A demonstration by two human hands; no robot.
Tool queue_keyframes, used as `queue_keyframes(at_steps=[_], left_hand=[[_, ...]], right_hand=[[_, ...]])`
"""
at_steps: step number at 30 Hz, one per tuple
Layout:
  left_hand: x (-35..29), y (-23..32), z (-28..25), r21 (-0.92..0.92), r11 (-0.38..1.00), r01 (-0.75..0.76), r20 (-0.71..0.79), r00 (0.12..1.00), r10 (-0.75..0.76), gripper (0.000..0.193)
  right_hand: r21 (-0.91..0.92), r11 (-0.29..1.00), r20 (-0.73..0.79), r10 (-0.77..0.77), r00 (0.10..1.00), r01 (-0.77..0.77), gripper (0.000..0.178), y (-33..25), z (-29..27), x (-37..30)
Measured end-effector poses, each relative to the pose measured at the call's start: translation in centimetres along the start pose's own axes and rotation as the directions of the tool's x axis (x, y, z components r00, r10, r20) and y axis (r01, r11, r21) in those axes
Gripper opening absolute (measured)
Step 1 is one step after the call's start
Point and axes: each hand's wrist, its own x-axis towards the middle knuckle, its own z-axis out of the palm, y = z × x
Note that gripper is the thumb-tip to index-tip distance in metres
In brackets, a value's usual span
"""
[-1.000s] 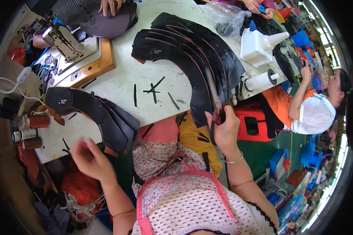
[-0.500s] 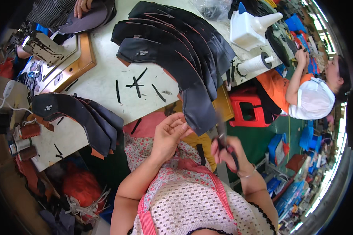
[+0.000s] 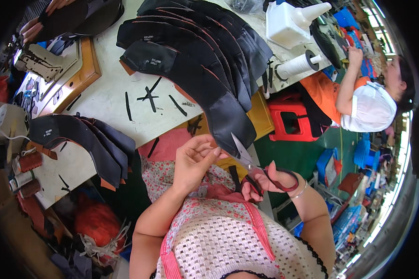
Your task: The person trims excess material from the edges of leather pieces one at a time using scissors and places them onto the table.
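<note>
The nearest of several black curved leather-like pieces (image 3: pixel 226 114), edged in orange-brown, reaches off the table toward me. At its near corner my left hand (image 3: pixel 193 160) is closed in a pinch; the fingertips hide exactly what they grip there. My right hand (image 3: pixel 278 175) holds red-and-black-handled scissors (image 3: pixel 249 165), fingers through the loops. Their blades are parted and point up and left at that piece's near end, close to my left fingertips. More black pieces (image 3: pixel 191 28) are fanned out behind it on the white table (image 3: pixel 111 104).
Black strips (image 3: pixel 147 98) lie on the table, and a smaller stack of curved pieces (image 3: pixel 86 139) is at left. A white bottle (image 3: pixel 288 25) and a thread cone (image 3: pixel 299 65) stand at right. Beyond are a red stool (image 3: pixel 288 116), a seated person (image 3: pixel 368 102) and a sewing machine (image 3: pixel 39 63).
The scissors have swung left to the near piece's end, with their blades now apart. My left hand stays at its corner. At top left, another person's hands have shifted with their dark piece.
</note>
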Motion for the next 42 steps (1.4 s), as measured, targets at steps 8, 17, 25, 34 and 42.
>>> queue_keyframes(at_steps=[8,17,25,34,42], left_hand=[[-0.2,0.7,-0.7,0.011,1.0,0.028,0.006,1.0,-0.028,0.024],[0.0,1.8,-1.0,-0.028,0.995,0.096,0.004,0.995,-0.096,0.024],[0.1,0.5,-0.9,-0.021,0.996,0.082,0.07,0.994,-0.081,0.024],[-0.8,0.8,-1.2,-0.098,0.987,0.124,0.036,0.992,-0.121,0.026],[-0.2,1.8,-1.7,0.301,0.953,0.033,0.024,0.999,-0.042,0.032]], right_hand=[[0.094,0.98,0.065,0.169,0.983,-0.175,0.074,-0.3,-1.1,-0.1],[0.209,0.963,0.166,0.138,0.976,-0.171,0.077,-0.2,-1.5,1.3],[0.201,0.968,0.167,0.116,0.979,-0.149,0.076,-0.3,-1.6,1.4],[-0.477,0.875,-0.377,-0.292,0.879,0.086,0.046,-3.1,-0.5,1.1],[-0.509,0.801,-0.622,-0.595,0.509,0.315,0.028,-3.8,0.2,6.0]])
